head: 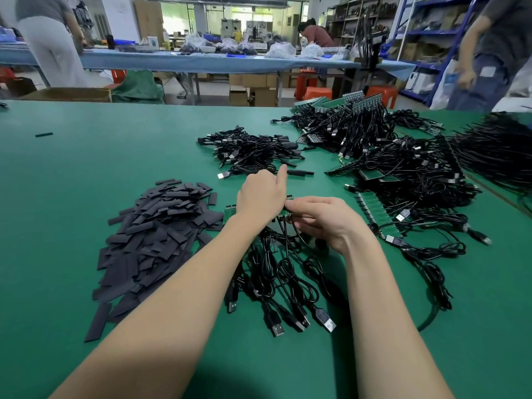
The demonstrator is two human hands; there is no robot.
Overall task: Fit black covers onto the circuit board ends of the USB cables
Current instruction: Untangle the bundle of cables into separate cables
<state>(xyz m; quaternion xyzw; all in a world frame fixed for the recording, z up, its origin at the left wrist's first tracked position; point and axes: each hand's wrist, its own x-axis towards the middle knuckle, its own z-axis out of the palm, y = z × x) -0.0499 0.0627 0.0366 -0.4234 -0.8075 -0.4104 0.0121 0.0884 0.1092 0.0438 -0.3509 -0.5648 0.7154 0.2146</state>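
Your right hand (319, 220) pinches the green board strip (230, 212), long axis 9-to-3, left hand (260, 194) curled over it, index finger out; the black covers (161, 226) lie at 9 o'clock, nearer your left

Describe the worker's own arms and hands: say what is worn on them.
Nothing is worn. The left hand and right hand are bare, with no gloves, rings or wristbands showing. Both forearms are uncovered as far as the bottom edge of the picture, so no sleeve shows.
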